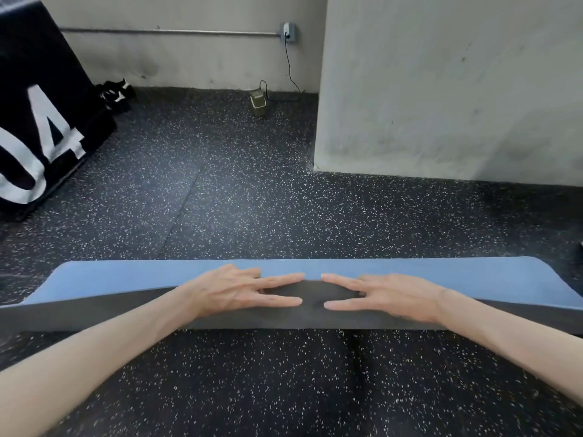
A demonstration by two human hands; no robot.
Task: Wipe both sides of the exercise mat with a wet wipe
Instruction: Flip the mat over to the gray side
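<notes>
Your left hand point(239, 291) lies flat, fingers straight, on the grey underside of the exercise mat point(410, 274) — folded over its blue face on the floor point(252, 200) — and your right hand point(385, 298) presses likewise. Neither holds anything; no wet wipe or container shows, so wiping looks unstarted or paused.
</notes>
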